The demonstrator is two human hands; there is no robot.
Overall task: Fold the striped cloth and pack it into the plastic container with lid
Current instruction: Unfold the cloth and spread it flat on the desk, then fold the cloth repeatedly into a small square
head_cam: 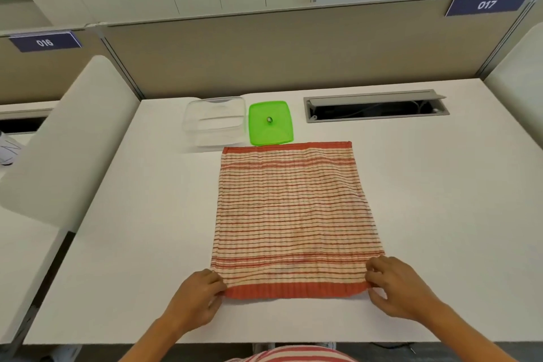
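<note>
The striped cloth, red and cream, lies flat and spread out on the white desk. My left hand pinches its near left corner. My right hand pinches its near right corner. Beyond the cloth's far edge stands the clear plastic container, open and with nothing in it. The green lid lies flat on the desk to the right of the container, touching the cloth's far edge.
A grey cable tray with its flap raised is set into the desk at the back right. A beige partition closes the far side. White dividers stand at the left and right.
</note>
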